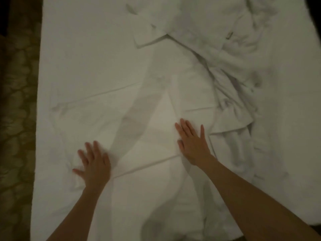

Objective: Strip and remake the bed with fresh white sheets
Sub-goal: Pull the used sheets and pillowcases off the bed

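Note:
A white sheet [142,108], partly unfolded with fold creases, lies across the middle of the white bed [83,49]. My left hand [94,164] presses flat on the sheet's lower left part, fingers spread. My right hand [192,141] lies flat on the sheet's right part, fingers straight, beside a crumpled edge. Both forearms reach in from the bottom of the view. A rumpled heap of white bedding [231,54] stretches from the upper middle down the right side of the bed.
A patterned brown carpet [17,119] runs along the bed's left edge. The bed's right edge and dark floor [312,11] show at the top right corner. A folded white piece [149,37] lies near the top of the heap.

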`<act>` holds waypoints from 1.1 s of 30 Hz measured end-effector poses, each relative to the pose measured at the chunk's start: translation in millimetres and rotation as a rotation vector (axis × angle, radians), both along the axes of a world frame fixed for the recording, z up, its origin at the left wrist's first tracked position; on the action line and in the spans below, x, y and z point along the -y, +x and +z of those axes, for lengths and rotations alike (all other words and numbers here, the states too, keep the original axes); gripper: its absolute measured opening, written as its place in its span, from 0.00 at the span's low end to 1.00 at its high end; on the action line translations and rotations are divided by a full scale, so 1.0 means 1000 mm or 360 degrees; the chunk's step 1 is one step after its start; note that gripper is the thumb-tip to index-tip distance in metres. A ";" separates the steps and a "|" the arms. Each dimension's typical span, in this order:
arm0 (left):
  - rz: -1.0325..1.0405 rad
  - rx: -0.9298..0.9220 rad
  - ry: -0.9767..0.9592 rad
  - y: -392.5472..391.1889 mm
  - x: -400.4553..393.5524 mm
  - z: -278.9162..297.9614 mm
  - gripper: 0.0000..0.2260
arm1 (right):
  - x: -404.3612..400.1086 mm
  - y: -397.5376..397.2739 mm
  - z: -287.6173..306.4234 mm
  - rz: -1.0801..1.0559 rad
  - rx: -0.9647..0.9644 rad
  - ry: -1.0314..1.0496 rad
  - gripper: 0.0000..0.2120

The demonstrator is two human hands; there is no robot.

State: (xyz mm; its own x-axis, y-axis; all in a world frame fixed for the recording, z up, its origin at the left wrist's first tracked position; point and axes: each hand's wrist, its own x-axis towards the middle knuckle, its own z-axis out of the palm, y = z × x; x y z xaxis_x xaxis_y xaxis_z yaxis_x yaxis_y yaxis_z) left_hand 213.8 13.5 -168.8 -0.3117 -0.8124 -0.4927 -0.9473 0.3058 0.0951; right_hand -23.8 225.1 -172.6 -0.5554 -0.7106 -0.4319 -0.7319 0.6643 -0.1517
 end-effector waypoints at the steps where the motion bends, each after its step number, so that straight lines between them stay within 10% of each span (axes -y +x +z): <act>1: 0.0127 -0.0018 0.0056 -0.017 -0.004 0.007 0.26 | -0.007 -0.003 0.008 0.0030 0.0014 0.0028 0.28; 13: -0.0377 -0.0935 0.0470 -0.252 -0.162 0.069 0.23 | -0.057 -0.140 0.061 -0.0367 -0.0242 -0.0338 0.27; 22: -0.0353 -0.0915 0.0700 -0.336 -0.183 0.072 0.23 | -0.064 -0.227 0.055 -0.0421 -0.0209 -0.0007 0.27; 33: -0.0084 -0.1017 0.0788 -0.384 -0.164 0.071 0.20 | -0.044 -0.276 0.044 -0.0411 -0.0442 -0.0384 0.20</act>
